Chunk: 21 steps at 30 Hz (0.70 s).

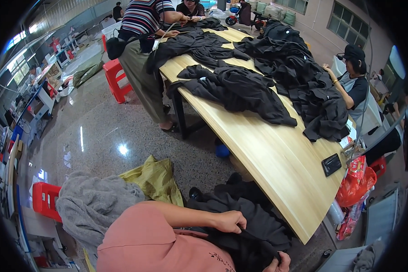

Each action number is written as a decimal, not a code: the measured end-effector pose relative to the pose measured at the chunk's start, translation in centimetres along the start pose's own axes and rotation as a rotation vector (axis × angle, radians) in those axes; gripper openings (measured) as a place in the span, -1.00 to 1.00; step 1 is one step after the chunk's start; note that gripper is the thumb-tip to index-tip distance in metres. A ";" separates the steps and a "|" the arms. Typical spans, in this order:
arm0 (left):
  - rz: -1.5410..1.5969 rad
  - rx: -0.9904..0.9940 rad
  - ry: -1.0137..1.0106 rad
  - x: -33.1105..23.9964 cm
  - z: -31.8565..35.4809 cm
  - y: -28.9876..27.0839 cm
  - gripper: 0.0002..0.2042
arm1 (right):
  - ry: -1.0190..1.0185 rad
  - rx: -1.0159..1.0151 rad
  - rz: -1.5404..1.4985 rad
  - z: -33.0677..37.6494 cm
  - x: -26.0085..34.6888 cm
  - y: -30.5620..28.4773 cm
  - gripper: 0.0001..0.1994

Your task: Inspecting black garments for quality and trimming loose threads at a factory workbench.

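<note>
A black garment (258, 242) lies bunched across my lap, its folds hanging near the table's front corner. My left hand (231, 221) is closed on its upper edge, fingers pinched together. Lower and to the right, my right hand (278, 263) grips another part of the same cloth, partly cut off by the picture's lower edge. Dark fabric stretches between the two hands. What kind of garment it is cannot be made out.
A wooden table (258, 154) bears heaps of black garments (240, 93) and a black phone (331, 165). People work along its far end and right side. On my left are a grey cloth pile (95, 204), a red stool (46, 201) and a yellow sack (156, 179). Red bags (356, 181) hang at the right.
</note>
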<state>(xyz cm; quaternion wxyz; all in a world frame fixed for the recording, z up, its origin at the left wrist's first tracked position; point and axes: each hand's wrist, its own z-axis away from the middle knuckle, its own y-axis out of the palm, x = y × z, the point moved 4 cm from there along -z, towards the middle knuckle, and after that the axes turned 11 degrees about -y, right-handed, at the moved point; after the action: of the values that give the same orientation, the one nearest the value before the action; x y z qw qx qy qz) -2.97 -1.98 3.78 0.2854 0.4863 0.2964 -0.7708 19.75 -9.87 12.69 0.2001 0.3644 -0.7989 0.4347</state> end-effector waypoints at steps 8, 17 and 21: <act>0.451 -0.017 0.078 -1.1 -0.6 -1.7 -0.90 | -0.293 0.130 -0.023 -1.9 2.3 0.5 -0.81; 0.244 -0.014 0.204 -4.7 -2.1 1.8 -0.86 | -0.532 0.503 -0.226 -1.8 5.1 4.7 -0.82; 0.197 0.084 0.134 -4.0 -2.5 3.2 -0.84 | -0.559 0.281 -0.094 -2.3 4.8 4.6 -0.78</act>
<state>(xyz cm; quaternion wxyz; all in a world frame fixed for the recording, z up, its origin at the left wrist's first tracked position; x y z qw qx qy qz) 2.28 -1.59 6.04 0.3186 0.5748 0.2331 -0.7167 13.19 -8.29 14.46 -0.0596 0.5303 -0.7374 0.4141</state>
